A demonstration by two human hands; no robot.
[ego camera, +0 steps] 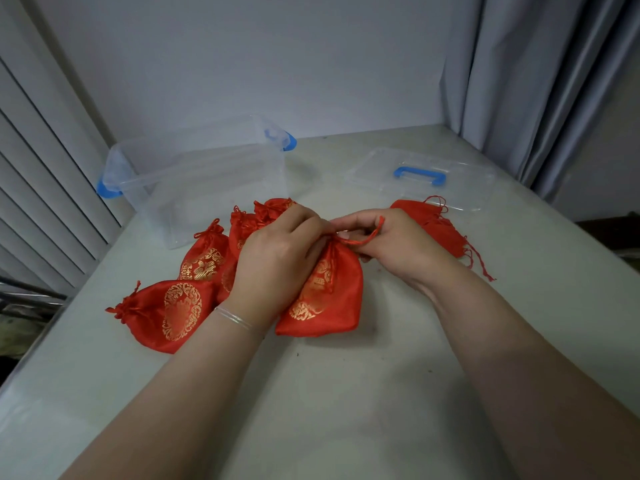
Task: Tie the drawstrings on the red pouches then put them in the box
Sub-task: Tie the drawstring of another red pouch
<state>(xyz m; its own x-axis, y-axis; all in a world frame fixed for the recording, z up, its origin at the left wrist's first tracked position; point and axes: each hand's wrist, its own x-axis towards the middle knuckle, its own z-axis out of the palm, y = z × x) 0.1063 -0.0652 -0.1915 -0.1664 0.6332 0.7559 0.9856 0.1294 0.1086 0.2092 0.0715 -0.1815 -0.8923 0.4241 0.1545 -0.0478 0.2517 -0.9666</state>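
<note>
Forearms nearest us: tying step on one pouch, box not yet loaded.

Our left hand [277, 258] curls its fingers round the gathered neck of the red pouch [325, 299], which lies on the table [346, 393] just before us; our right hand [391, 244] pinches the looped red drawstring [367, 237] between thumb and fingers. We judge the knot is being formed; the next move calls for drawing the loop tight while the neck stays pinched. The pouch is satin-red with gold printed motifs, plump at the base. Tied pouches [173, 310] lie at our left, flat untied ones [433, 226] at right. The clear box [207, 188] stands beyond, apparently empty, its lid [422, 174] apart.
</note>
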